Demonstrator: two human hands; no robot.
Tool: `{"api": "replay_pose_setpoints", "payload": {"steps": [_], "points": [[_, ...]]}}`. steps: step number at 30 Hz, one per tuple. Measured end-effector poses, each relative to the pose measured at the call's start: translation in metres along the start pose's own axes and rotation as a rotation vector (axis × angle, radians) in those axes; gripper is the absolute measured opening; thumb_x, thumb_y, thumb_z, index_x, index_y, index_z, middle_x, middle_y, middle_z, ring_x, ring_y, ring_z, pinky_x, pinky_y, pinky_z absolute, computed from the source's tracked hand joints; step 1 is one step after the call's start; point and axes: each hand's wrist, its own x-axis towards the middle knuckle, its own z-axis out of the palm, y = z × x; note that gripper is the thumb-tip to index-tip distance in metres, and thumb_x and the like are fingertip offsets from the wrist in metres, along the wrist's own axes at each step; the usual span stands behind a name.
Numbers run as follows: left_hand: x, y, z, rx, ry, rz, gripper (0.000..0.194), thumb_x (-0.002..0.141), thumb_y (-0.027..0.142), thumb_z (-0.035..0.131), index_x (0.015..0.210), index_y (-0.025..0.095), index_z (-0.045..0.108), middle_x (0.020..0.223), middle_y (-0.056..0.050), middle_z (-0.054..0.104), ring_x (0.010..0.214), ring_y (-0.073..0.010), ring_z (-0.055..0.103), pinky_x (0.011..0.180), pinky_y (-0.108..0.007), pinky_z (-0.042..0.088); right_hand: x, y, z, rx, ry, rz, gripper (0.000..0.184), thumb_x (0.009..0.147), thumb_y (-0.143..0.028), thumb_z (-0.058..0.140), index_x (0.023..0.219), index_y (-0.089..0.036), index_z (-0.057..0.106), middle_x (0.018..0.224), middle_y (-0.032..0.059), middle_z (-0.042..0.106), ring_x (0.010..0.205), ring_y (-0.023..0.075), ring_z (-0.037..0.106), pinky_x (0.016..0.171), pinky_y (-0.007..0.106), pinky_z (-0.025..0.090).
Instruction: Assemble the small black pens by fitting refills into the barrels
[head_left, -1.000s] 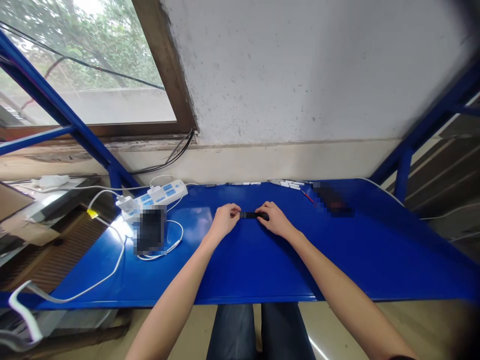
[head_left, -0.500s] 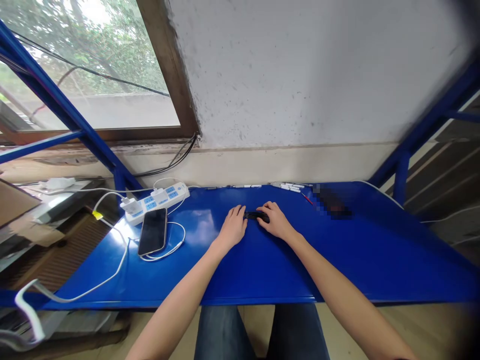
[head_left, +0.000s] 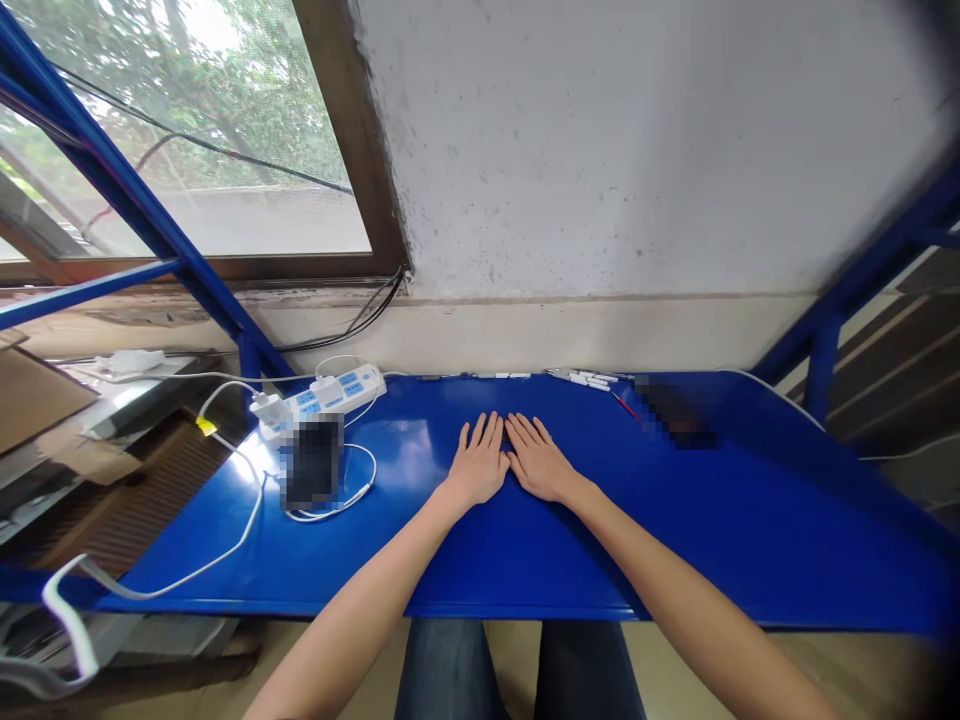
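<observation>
Both my hands lie palm down in the middle of the blue tabletop (head_left: 645, 530), side by side with the fingers stretched forward. My left hand (head_left: 478, 462) is open, its fingers a little apart. Close against it, thumbs nearly touching, my right hand (head_left: 538, 460) is open too. Between and beneath the hands a sliver of something black (head_left: 506, 437) shows. Most of it is covered by the palms and fingers, so its kind cannot be made out.
Left of my hands are a power strip (head_left: 360, 383) with chargers, a pixelated dark phone (head_left: 313, 465) and a white cable (head_left: 244, 540). White-capped pens (head_left: 589, 379), a red pen (head_left: 623, 404) and a blurred dark object (head_left: 675, 412) lie along the wall side.
My hands have moved together over the black bundle of slim pieces that showed between them before. Fingers that were curled at its ends now lie stretched flat. The view has shifted slightly.
</observation>
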Motion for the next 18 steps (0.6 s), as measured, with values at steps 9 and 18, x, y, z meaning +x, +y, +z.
{"api": "replay_pose_setpoints", "payload": {"steps": [9, 18], "points": [[0.004, -0.005, -0.009, 0.197, -0.096, -0.096, 0.061, 0.092, 0.03, 0.024, 0.149, 0.008, 0.019, 0.156, -0.009, 0.012, 0.145, -0.0263, 0.007, 0.116, -0.053, 0.009, -0.002, 0.014, -0.012, -0.141, -0.135, 0.048, 0.067, 0.097, -0.047, 0.016, 0.147, -0.003, 0.024, 0.154, 0.0135, 0.018, 0.144, 0.0231, 0.011, 0.118, 0.044, 0.009], [0.01, -0.025, -0.021, 0.156, -0.119, -0.21, 0.06, 0.093, 0.032, 0.021, 0.149, 0.01, 0.019, 0.157, -0.009, 0.012, 0.145, -0.0271, 0.005, 0.115, -0.054, 0.01, -0.002, 0.039, -0.02, -0.158, -0.163, 0.255, 0.07, 0.096, -0.052, 0.015, 0.148, -0.005, 0.022, 0.154, 0.0122, 0.017, 0.144, 0.0233, 0.008, 0.118, 0.044, 0.005]]}}
